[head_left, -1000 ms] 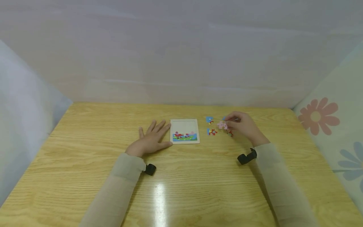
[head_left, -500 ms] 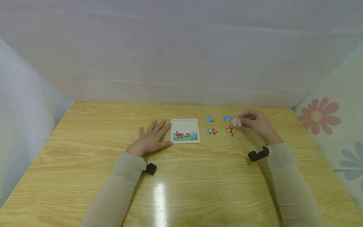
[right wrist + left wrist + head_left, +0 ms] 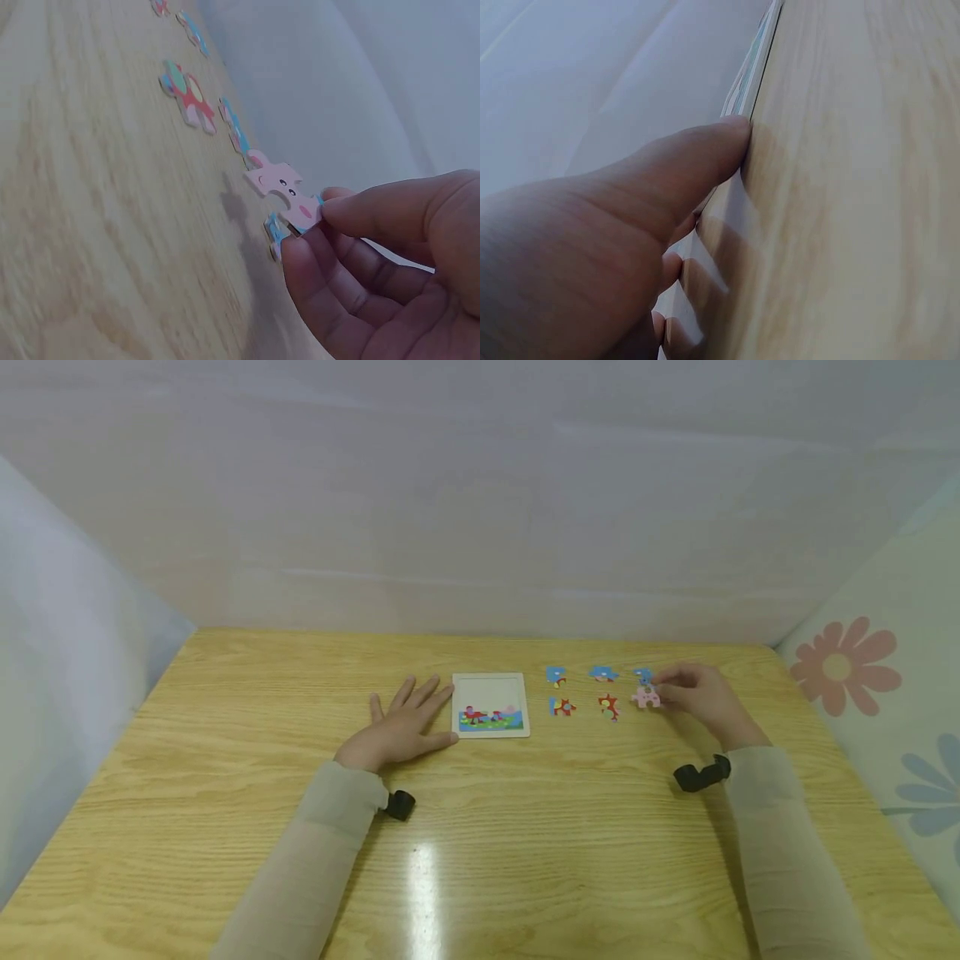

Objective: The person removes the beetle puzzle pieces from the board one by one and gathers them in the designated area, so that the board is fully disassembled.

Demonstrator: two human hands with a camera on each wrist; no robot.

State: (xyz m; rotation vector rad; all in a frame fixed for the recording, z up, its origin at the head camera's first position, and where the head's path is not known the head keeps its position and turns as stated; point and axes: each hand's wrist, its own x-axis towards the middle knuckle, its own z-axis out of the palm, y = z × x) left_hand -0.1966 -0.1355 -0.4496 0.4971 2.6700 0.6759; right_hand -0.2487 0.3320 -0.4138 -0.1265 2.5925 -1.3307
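My right hand (image 3: pixel 701 700) pinches a pink jigsaw piece (image 3: pixel 645 697) between thumb and fingers. Two dark eyes and a rosy cheek are printed on this pink piece (image 3: pixel 279 182), which is tilted above the table in the right wrist view. Just behind it lies a blue jigsaw piece (image 3: pixel 642 675), partly hidden by the fingers. Palm down and fingers spread, my left hand (image 3: pixel 397 731) rests on the table. Its thumb and a fingertip touch the left edge of a square puzzle tray (image 3: pixel 487 677), whose bottom strip holds fitted pieces (image 3: pixel 491 722).
Right of the tray lie several loose pieces: a blue corner-like one (image 3: pixel 555 675), another blue one (image 3: pixel 602 673), a red and yellow one (image 3: pixel 562 707) and a red one (image 3: pixel 609 707). A pale cloth wall (image 3: pixel 480 527) rises behind the wooden table (image 3: pixel 495 827).
My right hand has moved right with the pink piece, then slightly toward me, uncovering the loose pieces it overlapped. My left hand and the tray stay put.
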